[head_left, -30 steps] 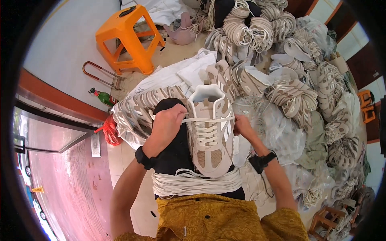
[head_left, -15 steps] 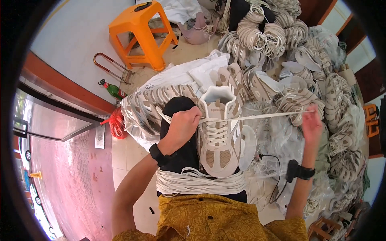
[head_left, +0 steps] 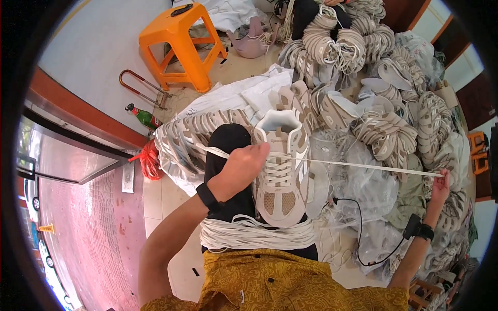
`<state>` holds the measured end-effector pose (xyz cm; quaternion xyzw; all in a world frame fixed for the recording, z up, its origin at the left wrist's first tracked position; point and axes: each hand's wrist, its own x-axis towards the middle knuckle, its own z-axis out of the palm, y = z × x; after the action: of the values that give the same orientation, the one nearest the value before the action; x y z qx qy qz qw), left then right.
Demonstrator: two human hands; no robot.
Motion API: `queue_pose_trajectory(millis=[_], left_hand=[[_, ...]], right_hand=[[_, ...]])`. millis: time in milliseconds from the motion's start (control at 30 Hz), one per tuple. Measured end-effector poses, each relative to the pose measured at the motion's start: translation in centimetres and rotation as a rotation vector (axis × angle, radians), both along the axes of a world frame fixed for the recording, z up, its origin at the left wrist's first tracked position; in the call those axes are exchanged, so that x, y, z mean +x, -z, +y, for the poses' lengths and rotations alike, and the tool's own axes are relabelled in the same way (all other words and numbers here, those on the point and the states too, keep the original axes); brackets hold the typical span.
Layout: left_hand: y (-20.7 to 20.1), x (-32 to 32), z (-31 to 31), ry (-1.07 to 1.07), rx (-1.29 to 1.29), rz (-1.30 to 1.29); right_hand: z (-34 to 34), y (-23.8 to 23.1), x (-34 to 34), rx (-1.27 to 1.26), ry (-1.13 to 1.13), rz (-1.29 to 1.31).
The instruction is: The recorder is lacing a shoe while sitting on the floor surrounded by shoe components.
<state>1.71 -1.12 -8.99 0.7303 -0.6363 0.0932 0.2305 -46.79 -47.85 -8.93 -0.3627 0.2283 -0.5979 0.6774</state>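
A beige and white sneaker rests on my lap with its toe toward me, laced in a crisscross up its front. My right hand is stretched far out to the right, pinching the end of a flat off-white shoelace that runs taut from the upper eyelets. At the left side of the sneaker's tongue, my left hand is closed, with a lace end trailing out to its left; its fingertips are partly hidden. A bundle of loose white laces lies across my thighs.
Rows of beige sneaker uppers and clear plastic bags cover the floor at right. An orange stool, a green bottle and a red bag are at left. Another person's hand shows at the top edge.
My right hand has swung outward to the right and toward me, drawing out a longer stretch of lace. My left hand has shifted slightly right, closer over the tongue.
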Motion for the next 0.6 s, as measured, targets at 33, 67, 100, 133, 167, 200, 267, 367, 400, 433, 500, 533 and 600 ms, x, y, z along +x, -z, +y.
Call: queue_pose_trajectory(millis=[33,67,100,133,167,200,267,367,400,433,500,533,600], left_hand=[[-0.2,-0.1,-0.4,0.008,-0.003,0.001],[-0.4,-0.2,-0.8,0.033,0.030,-0.084],[-0.7,-0.2,-0.9,0.051,0.070,-0.175],[-1.1,-0.1,-0.7,0.048,0.078,-0.184],[-1.3,0.0,-0.6,0.043,0.169,-0.195],[-1.4,0.2,-0.4,0.038,0.264,-0.205],[-2.5,1.0,-0.2,0.019,0.363,-0.135],[-3.9,1.7,-1.4,-0.035,0.558,0.001],[-3.8,1.9,-1.6,-0.055,0.545,0.013],[-3.9,1.8,-1.8,-0.071,0.529,0.022],[-3.2,2.3,-1.9,-0.082,0.546,0.065],[-3.1,2.4,-1.9,-0.083,0.549,0.112],[-2.8,2.3,-1.9,-0.103,0.570,0.094]], right_hand=[[0.3,0.1,0.2,-0.024,-0.039,0.039],[0.5,0.1,0.4,-0.048,-0.076,0.077],[1.3,0.4,1.8,-0.043,-0.076,0.073],[2.6,0.6,4.3,-0.082,-0.161,0.196],[4.4,0.5,7.3,-0.126,-0.245,0.325],[6.8,0.1,11.0,-0.038,-0.317,0.405],[13.2,-1.5,18.6,0.060,-0.399,0.615],[20.0,-0.1,25.4,-0.426,-0.608,0.864],[23.0,-1.1,27.9,-0.332,-0.724,0.855],[24.8,-1.1,29.9,-0.681,-0.714,0.851],[28.7,-1.1,34.2,-0.839,-0.787,0.646],[30.4,-1.2,36.0,-1.094,-0.673,0.651],[32.0,-0.3,38.1,-1.329,-0.542,0.659]])
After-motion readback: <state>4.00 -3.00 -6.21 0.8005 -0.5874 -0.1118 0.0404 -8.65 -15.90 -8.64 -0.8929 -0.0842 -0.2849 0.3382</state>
